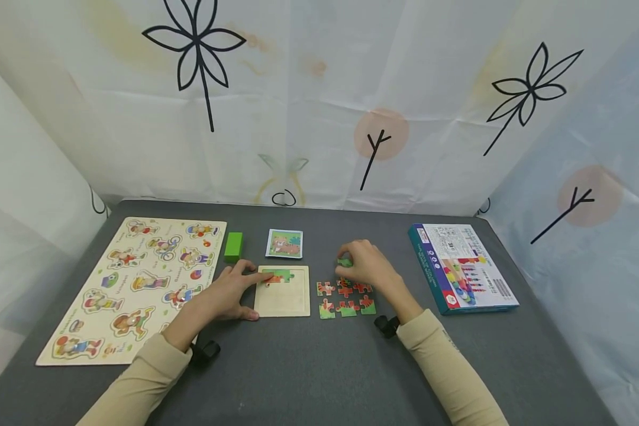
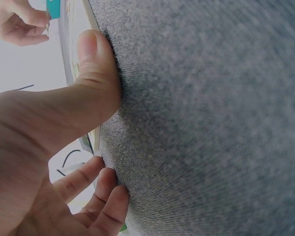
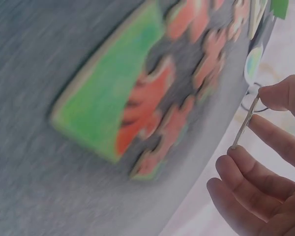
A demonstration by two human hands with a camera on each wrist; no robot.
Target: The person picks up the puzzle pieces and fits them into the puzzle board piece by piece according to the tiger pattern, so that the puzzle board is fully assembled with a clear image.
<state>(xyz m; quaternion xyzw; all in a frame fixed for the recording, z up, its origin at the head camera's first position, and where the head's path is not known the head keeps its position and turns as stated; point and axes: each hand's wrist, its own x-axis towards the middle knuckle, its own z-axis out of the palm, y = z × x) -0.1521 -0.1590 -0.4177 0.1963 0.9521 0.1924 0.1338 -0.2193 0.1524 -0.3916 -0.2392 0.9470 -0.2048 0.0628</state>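
Note:
A square wooden puzzle tray (image 1: 284,303) lies on the dark table, with joined green and orange puzzle pieces (image 1: 284,275) along its upper left. My left hand (image 1: 226,294) rests at the tray's left side, its index finger extended onto these pieces and its thumb by the lower left corner. To the right of the tray lie several loose jigsaw pieces (image 1: 347,309) in loose rows, orange with green. Above them my right hand (image 1: 370,264) pinches a green puzzle piece (image 1: 344,262) between thumb and fingers; the right wrist view shows the piece (image 3: 246,122) edge-on.
Behind the tray are a square picture card (image 1: 284,243) and a green block (image 1: 234,247). A large board with cartoon figures (image 1: 138,254) covers the table's left. At the right lies a flat game box (image 1: 465,266). A printed white curtain (image 1: 319,106) stands behind.

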